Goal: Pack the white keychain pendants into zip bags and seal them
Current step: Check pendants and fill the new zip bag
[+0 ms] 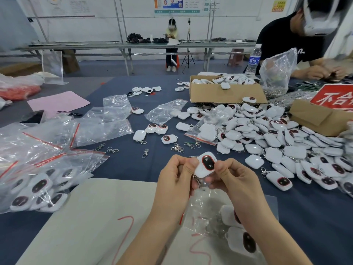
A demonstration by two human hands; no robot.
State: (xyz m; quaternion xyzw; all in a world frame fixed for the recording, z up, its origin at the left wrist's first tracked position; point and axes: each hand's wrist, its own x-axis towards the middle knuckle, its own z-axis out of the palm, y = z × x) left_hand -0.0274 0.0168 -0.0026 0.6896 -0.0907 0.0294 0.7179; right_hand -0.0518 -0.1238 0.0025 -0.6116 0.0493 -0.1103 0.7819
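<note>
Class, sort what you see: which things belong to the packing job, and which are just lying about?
Job: pendant, held by left hand and right hand; zip bag beneath it; pendant pile; empty bags; filled bags.
Lying about: water bottle; pink sheet; red sign.

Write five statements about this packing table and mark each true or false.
1. The left hand and right hand both pinch one white pendant. True.
2. The zip bag below the hands is empty. False: pendants show through it.
3. The cardboard box holds pendants. True.
4. The loose pendant pile lies on the person's left. False: it lies on the right.
5. The water bottle lies on its side. False: it stands upright.
</note>
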